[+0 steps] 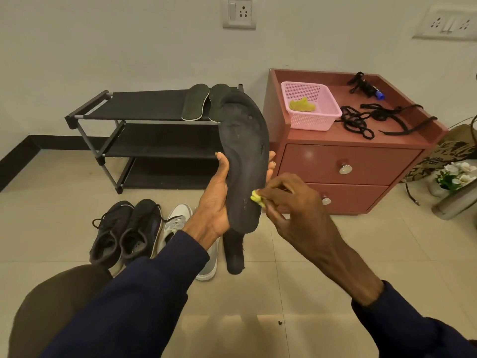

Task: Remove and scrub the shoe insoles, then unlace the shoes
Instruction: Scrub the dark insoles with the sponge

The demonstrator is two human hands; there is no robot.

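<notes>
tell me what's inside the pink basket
A crumpled yellow-green cloth lies in the basket, toward its front left. The near wall hides part of the bottom, so anything small lying there cannot be seen.

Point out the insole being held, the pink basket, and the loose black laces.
insole (245, 156), head view, middle of its dark face.
pink basket (312, 123), head view, front wall.
black laces (355, 121), head view, the coiled bundle.

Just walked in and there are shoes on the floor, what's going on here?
A person is scrubbing a black insole: the left hand holds it upright and the right hand presses a small yellow cloth against its lower edge. Two more insoles lie on the shoe rack, and black laces lie on the red cabinet.
</notes>
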